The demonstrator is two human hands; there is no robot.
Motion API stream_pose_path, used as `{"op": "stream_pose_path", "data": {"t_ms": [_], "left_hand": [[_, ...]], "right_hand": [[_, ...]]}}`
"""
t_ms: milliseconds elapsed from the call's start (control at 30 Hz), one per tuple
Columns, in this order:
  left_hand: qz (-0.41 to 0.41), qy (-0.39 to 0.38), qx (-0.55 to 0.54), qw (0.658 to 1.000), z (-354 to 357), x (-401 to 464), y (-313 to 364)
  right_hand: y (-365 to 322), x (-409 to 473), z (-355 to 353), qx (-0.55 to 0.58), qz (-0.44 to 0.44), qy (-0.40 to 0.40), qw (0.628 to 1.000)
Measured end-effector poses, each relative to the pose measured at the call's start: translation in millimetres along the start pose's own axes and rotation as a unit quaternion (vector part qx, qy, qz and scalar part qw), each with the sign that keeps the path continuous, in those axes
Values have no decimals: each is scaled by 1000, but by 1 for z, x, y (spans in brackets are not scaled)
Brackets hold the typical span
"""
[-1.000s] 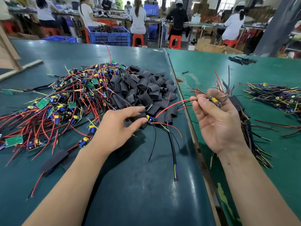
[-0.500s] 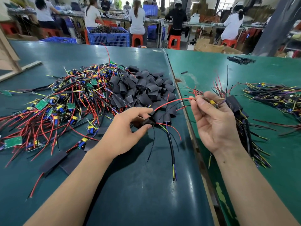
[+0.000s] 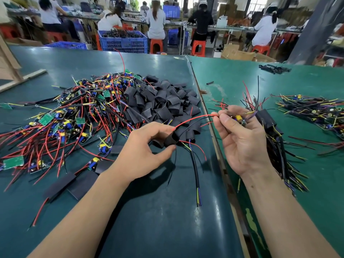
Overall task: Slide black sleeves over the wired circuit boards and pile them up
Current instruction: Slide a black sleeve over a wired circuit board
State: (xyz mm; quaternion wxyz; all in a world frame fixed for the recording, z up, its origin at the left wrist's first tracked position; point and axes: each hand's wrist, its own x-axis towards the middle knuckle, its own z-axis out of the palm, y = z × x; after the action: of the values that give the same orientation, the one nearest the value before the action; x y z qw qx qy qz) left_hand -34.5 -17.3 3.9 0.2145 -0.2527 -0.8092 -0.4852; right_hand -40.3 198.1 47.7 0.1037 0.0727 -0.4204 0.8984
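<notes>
Fingers of left hand (image 3: pixel 143 151) pinch a black sleeve (image 3: pixel 170 139); right hand (image 3: pixel 240 138) grips a red-wired circuit board (image 3: pixel 241 120).

sleeves (image 3: pixel 162 101) black | boards (image 3: pixel 14 162) green | wires (image 3: pixel 193 119) red, black, yellow | table (image 3: pixel 167 211) dark green
</notes>
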Motion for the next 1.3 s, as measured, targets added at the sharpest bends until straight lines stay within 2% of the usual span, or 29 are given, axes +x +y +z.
{"op": "stream_pose_path", "data": {"t_ms": [200, 433, 633, 900, 1033, 1300], "left_hand": [[-3, 15, -8, 1000, -1, -1, 2], [-11, 18, -4, 1000, -2, 0, 5], [-27, 20, 9, 999, -4, 0, 6], [-9, 10, 17, 1000, -3, 0, 6], [6, 18, 20, 1000, -3, 0, 6], [-4, 46, 32, 998, -3, 0, 7]], "right_hand": [[4, 0, -1, -40, -25, 11, 999], [0, 1, -1, 18, -13, 21, 1000], [3, -1, 2, -52, -27, 11, 998], [2, 0, 4, 54, 37, 41, 997], [9, 0, 4, 26, 43, 52, 997], [11, 1, 1, -40, -2, 66, 997]]}}
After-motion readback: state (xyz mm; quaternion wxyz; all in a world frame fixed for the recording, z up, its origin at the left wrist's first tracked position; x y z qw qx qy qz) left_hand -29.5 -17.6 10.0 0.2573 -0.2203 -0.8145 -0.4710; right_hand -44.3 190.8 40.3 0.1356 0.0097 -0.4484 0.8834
